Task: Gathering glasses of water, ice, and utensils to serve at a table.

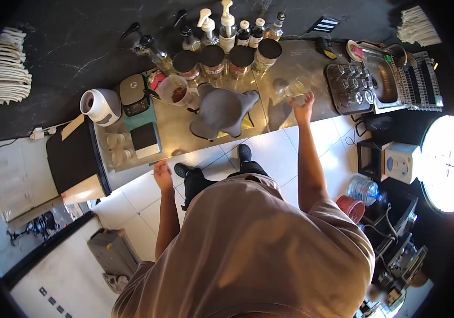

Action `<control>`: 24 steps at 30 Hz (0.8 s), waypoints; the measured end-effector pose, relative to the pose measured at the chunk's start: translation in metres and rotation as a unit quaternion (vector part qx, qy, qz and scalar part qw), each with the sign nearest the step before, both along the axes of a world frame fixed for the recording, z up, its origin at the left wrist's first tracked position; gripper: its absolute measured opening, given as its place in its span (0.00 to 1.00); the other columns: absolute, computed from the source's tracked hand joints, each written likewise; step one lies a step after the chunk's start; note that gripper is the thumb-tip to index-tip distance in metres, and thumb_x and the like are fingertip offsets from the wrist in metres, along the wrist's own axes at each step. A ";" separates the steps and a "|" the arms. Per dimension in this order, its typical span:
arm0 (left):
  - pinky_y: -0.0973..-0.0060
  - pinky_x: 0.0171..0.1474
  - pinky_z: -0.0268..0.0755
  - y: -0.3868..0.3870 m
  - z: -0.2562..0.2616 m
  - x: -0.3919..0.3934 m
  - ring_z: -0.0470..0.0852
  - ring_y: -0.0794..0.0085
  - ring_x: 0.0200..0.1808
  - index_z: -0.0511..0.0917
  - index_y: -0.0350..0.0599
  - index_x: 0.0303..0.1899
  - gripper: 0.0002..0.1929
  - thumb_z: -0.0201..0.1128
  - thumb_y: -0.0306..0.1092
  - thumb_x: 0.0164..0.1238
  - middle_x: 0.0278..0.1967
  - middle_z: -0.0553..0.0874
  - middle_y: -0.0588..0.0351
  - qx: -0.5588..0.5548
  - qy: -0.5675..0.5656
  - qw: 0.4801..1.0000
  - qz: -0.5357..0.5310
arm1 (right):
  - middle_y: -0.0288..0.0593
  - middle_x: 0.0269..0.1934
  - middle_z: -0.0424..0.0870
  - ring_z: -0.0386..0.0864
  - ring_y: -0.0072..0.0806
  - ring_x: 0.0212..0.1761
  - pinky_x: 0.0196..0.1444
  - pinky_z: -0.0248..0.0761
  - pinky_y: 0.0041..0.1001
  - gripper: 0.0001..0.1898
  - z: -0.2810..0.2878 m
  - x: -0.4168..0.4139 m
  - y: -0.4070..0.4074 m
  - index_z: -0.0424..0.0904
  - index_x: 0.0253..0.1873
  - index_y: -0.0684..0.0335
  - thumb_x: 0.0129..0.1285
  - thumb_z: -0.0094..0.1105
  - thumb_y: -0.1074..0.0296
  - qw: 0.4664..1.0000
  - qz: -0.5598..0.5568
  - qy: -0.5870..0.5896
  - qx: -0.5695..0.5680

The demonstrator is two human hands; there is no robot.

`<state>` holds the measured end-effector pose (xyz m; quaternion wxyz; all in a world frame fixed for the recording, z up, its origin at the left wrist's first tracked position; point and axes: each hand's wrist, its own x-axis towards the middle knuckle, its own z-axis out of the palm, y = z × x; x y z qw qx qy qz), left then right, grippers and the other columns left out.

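My right hand (pixel 302 109) grips a clear drinking glass (pixel 299 86) by its lower part, over the right half of the steel counter (pixel 290 59). My left hand (pixel 162 175) hangs just off the counter's front edge, fingers loosely curled, with nothing visible in it. Between the hands, a grey, lobed object, seemingly a cover (pixel 227 107), lies on the counter over something yellow; what is underneath is hidden. To its left a clear plastic pitcher (pixel 169 89) holds some dark reddish liquid.
Several black-lidded jars (pixel 212 57) and pump bottles (pixel 208 28) line the back. A kitchen scale (pixel 135 95), a white appliance (pixel 100 105) and stacked clear cups (pixel 115 147) stand left. Rightward are a tray of upturned glasses (pixel 348 89) and a sink (pixel 386 77).
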<state>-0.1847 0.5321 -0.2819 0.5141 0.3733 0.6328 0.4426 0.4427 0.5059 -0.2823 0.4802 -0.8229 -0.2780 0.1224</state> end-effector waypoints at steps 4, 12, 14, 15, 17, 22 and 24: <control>0.81 0.35 0.67 -0.015 0.041 0.072 0.76 0.81 0.32 0.81 0.43 0.49 0.06 0.61 0.32 0.78 0.32 0.81 0.61 -0.022 0.018 0.993 -0.115 | 0.60 0.70 0.72 0.72 0.50 0.73 0.73 0.66 0.41 0.55 0.000 0.003 0.034 0.58 0.77 0.68 0.49 0.85 0.54 0.998 0.007 0.012 0.065; 0.78 0.42 0.76 -0.079 0.054 0.081 0.82 0.79 0.38 0.80 0.40 0.51 0.07 0.62 0.29 0.78 0.31 0.81 0.62 -0.040 0.025 0.993 -0.108 | 0.55 0.59 0.80 0.79 0.47 0.61 0.64 0.73 0.42 0.38 0.013 0.029 0.020 0.72 0.64 0.66 0.54 0.84 0.57 0.990 0.025 -0.129 0.050; 0.78 0.41 0.76 -0.089 0.055 0.072 0.82 0.79 0.37 0.80 0.39 0.50 0.07 0.63 0.30 0.78 0.30 0.80 0.63 -0.053 0.024 0.995 -0.084 | 0.52 0.60 0.82 0.80 0.44 0.61 0.64 0.74 0.40 0.37 0.054 0.016 0.017 0.73 0.64 0.66 0.54 0.84 0.60 0.991 0.047 -0.104 0.074; 0.78 0.41 0.76 -0.093 0.055 0.065 0.82 0.78 0.37 0.80 0.38 0.50 0.07 0.63 0.30 0.78 0.29 0.79 0.64 -0.062 0.024 0.996 -0.066 | 0.51 0.59 0.83 0.81 0.44 0.60 0.64 0.74 0.40 0.36 0.086 0.007 0.016 0.73 0.65 0.65 0.54 0.84 0.61 0.987 0.072 -0.114 0.084; 0.77 0.41 0.77 -0.092 0.057 0.050 0.82 0.78 0.37 0.80 0.39 0.51 0.07 0.61 0.28 0.77 0.30 0.78 0.64 -0.052 0.034 0.998 -0.033 | 0.50 0.58 0.85 0.81 0.42 0.61 0.65 0.73 0.40 0.35 0.131 -0.001 0.011 0.73 0.65 0.63 0.55 0.83 0.64 0.978 0.132 -0.140 0.085; 0.72 0.47 0.79 -0.064 0.010 -0.021 0.85 0.70 0.41 0.77 0.37 0.57 0.16 0.65 0.31 0.73 0.38 0.85 0.54 0.010 0.147 0.987 0.064 | 0.51 0.59 0.85 0.80 0.41 0.64 0.70 0.69 0.41 0.34 0.236 -0.048 0.021 0.73 0.67 0.63 0.57 0.80 0.68 0.953 0.253 -0.136 0.096; 0.65 0.56 0.77 -0.036 -0.009 -0.049 0.83 0.59 0.51 0.73 0.36 0.63 0.25 0.70 0.34 0.69 0.49 0.83 0.44 0.063 0.248 0.965 0.049 | 0.51 0.61 0.83 0.78 0.41 0.66 0.74 0.65 0.40 0.35 0.272 -0.085 0.029 0.71 0.68 0.65 0.56 0.78 0.71 0.935 0.308 -0.147 0.090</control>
